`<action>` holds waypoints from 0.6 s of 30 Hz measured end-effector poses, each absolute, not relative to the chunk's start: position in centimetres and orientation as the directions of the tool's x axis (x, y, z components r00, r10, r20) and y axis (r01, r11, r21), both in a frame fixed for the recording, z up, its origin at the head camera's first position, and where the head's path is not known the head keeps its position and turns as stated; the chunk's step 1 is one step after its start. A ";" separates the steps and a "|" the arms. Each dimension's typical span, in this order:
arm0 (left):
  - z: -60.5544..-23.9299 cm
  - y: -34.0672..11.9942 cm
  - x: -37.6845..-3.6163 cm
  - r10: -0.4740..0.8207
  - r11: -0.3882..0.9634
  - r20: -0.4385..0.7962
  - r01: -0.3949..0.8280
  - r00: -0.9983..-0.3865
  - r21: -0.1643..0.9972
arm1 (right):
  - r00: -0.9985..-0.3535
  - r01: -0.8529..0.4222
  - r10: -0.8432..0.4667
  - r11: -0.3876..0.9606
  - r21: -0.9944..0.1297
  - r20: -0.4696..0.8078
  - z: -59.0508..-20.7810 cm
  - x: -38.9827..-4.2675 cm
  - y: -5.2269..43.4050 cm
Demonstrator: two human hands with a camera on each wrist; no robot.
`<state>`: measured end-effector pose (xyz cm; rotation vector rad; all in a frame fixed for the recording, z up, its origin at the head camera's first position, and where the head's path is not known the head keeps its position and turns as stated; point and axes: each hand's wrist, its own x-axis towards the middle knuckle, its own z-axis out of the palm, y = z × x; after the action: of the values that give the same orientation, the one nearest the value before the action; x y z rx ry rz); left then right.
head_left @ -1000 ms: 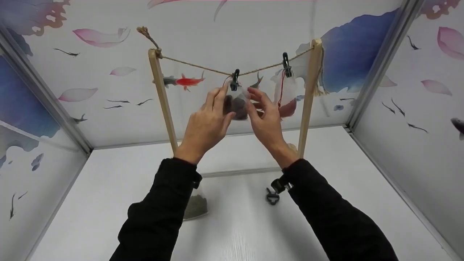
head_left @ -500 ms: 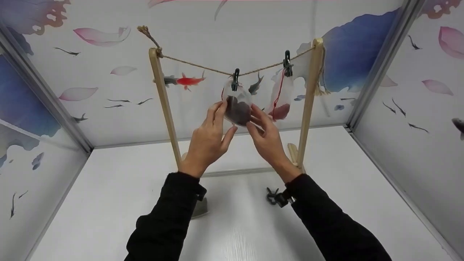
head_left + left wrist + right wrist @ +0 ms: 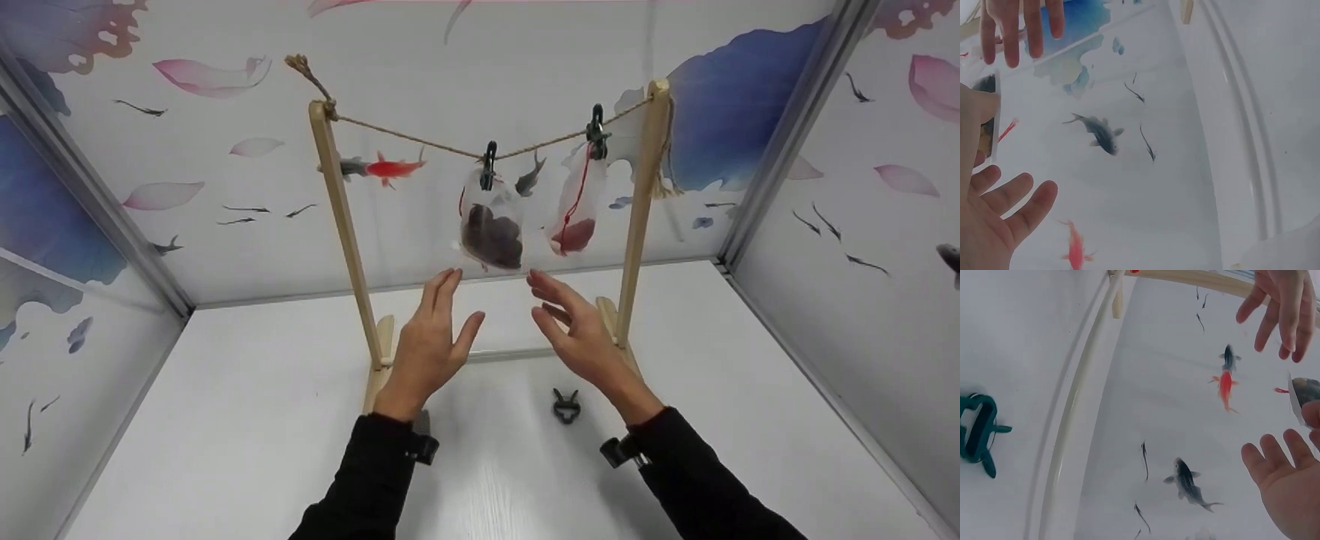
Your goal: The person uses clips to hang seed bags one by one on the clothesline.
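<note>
A translucent drawstring pouch (image 3: pixel 491 236) with dark contents hangs from the rope (image 3: pixel 409 136), held by a dark clip (image 3: pixel 488 166). To its right, a second pouch (image 3: pixel 576 225) with reddish contents and a red cord hangs under another clip (image 3: pixel 597 133). Both hands are apart from the pouches and hold nothing. My left hand (image 3: pixel 431 337) is just below and left of the dark pouch, fingers extended. Below and right of it is my right hand (image 3: pixel 581 334), fingers loosely bent, palm facing inward. In the right wrist view the pouch (image 3: pixel 1304 396) shows between the hands.
Two wooden posts (image 3: pixel 343 232) carry the rope above a white table (image 3: pixel 225 450). On the table lies a loose dark green clip (image 3: pixel 566 406), near the right sleeve. The left forearm mostly covers a bag of green material (image 3: pixel 424 422). Printed walls enclose three sides.
Both hands have let go of the dark pouch and moved down and apart toward me. The pouch now hangs lower and freely; the reddish pouch has swung slightly left.
</note>
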<state>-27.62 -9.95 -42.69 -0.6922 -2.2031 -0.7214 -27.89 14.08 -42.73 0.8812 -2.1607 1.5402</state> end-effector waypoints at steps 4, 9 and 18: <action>-44.5 -10.3 -26.6 0.236 0.685 0.733 0.644 -0.638 0.340 | -0.726 -0.675 -0.432 0.305 -0.672 0.534 -44.1 -27.4 15.8; -46.2 -10.3 -25.4 0.215 0.660 0.696 0.627 -0.686 0.414 | -0.734 -0.619 -0.580 0.360 -0.698 0.352 -45.8 -26.3 18.1; -48.8 -10.2 -24.2 0.180 0.629 0.642 0.589 -0.745 0.508 | -0.747 -0.574 -0.618 0.415 -0.706 0.245 -48.3 -25.3 20.4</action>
<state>-24.21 -10.18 -48.76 -0.6007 -2.3046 -0.9880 -25.34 20.35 -48.33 1.1326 -2.6868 1.3070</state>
